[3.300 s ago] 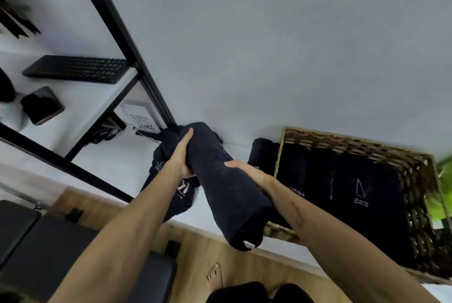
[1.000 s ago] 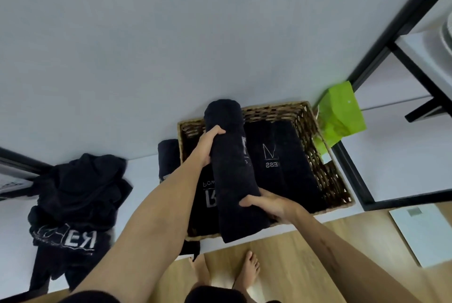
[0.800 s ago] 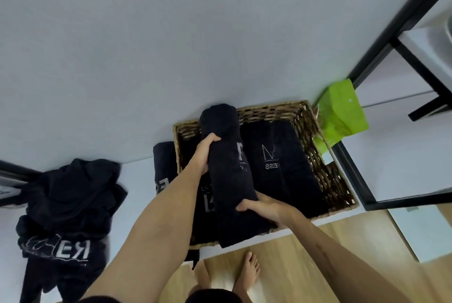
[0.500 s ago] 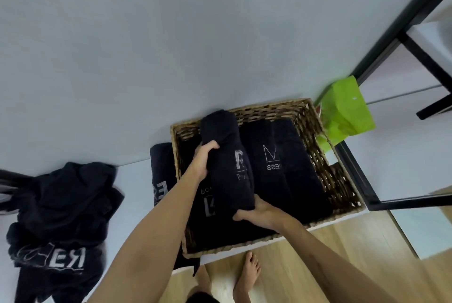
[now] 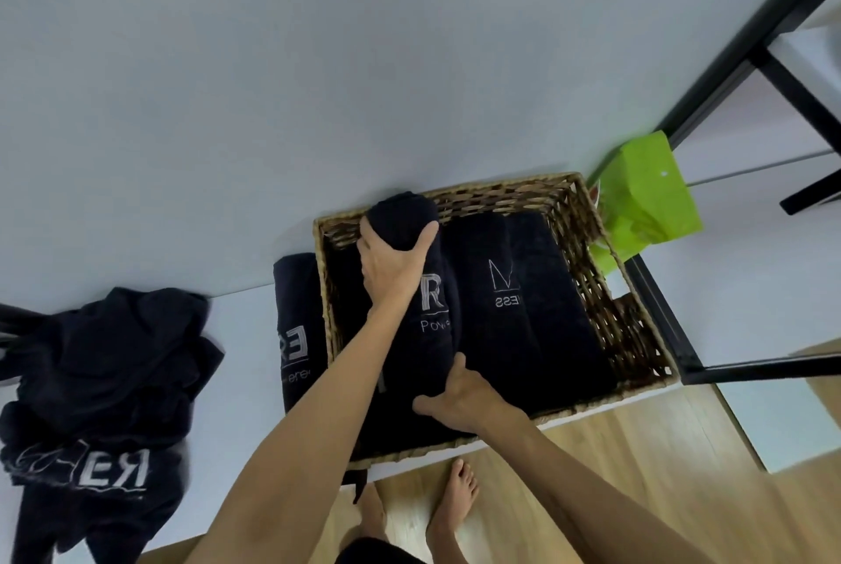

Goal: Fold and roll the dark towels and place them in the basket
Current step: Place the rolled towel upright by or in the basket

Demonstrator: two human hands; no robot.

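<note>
A heap of unfolded dark towels [image 5: 104, 381] lies well left; the left hand [image 5: 393, 265], fingers curled, and right hand [image 5: 459, 395], fingers cupped, grip a rolled dark towel [image 5: 425, 317] inside the wicker basket [image 5: 605, 290]

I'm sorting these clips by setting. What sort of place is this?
Probably a gym or spa towel station, though I can't be sure: logo-printed rolled dark towels in a wicker basket on a white shelf, with wood flooring below.
</note>
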